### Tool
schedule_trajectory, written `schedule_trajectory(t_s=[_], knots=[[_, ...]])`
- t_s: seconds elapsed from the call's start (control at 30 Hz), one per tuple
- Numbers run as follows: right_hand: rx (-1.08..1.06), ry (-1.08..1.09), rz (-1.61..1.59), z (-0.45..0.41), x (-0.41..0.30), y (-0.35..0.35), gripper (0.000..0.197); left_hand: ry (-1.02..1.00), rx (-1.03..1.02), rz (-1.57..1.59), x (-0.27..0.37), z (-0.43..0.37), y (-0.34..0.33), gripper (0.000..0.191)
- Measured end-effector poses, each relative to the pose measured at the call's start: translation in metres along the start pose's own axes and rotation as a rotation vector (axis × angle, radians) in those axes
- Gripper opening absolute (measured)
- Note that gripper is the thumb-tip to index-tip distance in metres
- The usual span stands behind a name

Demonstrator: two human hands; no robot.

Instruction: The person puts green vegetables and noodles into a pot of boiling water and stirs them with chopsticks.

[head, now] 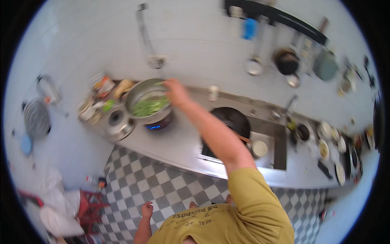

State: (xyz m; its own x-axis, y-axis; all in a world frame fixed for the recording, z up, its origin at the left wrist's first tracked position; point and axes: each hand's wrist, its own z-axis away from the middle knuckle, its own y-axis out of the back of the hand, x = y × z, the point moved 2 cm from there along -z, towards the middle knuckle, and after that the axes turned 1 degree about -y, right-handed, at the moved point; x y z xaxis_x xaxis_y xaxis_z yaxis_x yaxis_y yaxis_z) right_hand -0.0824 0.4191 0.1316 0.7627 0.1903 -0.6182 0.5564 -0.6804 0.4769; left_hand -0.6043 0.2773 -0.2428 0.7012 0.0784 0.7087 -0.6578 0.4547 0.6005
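My right arm reaches across to a metal pot [129, 102] with cut green vegetables [151, 106] in it. My right hand [176, 93] is at the pot's right rim. A bit of green shows by its fingertips, but blur hides whether the fingers hold it or the rim. Under the pot, an electric cooker [158, 123] shows a lit blue display. A round metal lid [120, 129] with a dark knob lies left of the cooker. Low at my side, my left hand [147, 209] hangs over the tiled floor with loosely bent fingers and nothing in it.
A black wok [233, 120] and a pale round container [260, 148] are by the sink [280, 149]. Jars and packets [102, 85] crowd the counter's left end. Dishes [324, 149] stand at the right. Utensils hang from a black wall rack [277, 18]. A red stool [88, 210] is at lower left.
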Motion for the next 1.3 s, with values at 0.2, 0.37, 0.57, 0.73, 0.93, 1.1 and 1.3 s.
schedule_trajectory(t_s=[0.2,0.37,0.57,0.73,0.93,1.1,1.3], knots=[[0.049,0.051,-0.257,0.164,-0.016,0.115,0.012,-0.109,-0.188,0.157,-0.022,0.024,-0.088,0.013],[0.721,-0.714,0.142,0.401,0.155,0.330,0.009,0.026,-0.492,-0.068,0.076,0.028,-0.160,0.015],[0.590,-1.142,0.968,0.636,0.275,0.512,0.031,0.079,-0.534,-0.122,0.126,0.035,-0.179,0.016],[0.222,-1.061,1.010,0.647,0.299,0.547,0.043,0.089,-0.532,-0.072,0.139,0.043,-0.172,0.017],[-0.099,-1.188,0.940,0.636,0.317,0.558,0.026,0.112,-0.579,0.097,0.123,0.046,-0.171,0.019],[0.248,-1.237,0.888,0.640,0.290,0.541,0.019,0.032,-0.594,-0.143,0.156,0.072,-0.168,0.021],[0.334,-1.191,0.085,0.546,0.221,0.375,0.002,-0.115,-0.526,-0.209,0.033,0.056,-0.160,0.018]])
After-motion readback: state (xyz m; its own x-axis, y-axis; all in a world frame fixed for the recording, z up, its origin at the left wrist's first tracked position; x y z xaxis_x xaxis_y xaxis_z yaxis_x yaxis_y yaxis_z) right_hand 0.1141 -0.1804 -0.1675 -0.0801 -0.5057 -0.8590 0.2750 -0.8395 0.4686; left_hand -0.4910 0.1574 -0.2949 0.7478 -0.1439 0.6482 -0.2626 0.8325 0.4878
